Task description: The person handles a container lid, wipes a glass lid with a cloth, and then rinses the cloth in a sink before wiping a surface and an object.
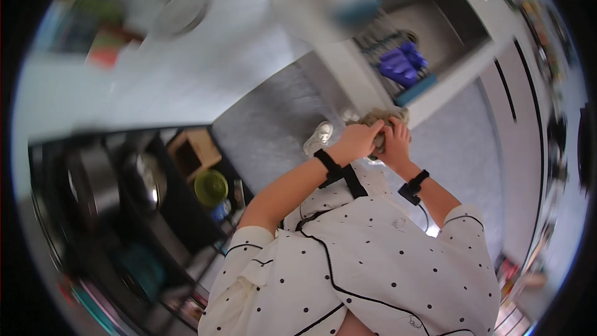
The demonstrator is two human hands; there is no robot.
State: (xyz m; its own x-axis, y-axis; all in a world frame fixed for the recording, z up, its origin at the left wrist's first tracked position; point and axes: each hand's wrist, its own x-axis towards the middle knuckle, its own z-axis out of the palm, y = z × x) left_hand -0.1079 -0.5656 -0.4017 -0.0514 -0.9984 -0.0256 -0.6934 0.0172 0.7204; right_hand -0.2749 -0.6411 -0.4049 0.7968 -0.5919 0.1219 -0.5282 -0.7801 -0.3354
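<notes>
A crumpled brownish cloth (383,115) is bunched between my two hands, just before the near end of the sink counter. My left hand (361,140) grips it from the left, and my right hand (396,142) closes on it from the right. The hands nearly touch. Black bands with small devices circle both wrists. Beyond the cloth, purple rubber gloves (403,64) lie on a rack at the sink (436,18).
A blurred round white object (326,2) stands left of the sink. At lower left, a dark shelf holds metal pots (93,182), a green container (211,187) and a wooden box (205,147). Pale drawers (503,93) line the right side.
</notes>
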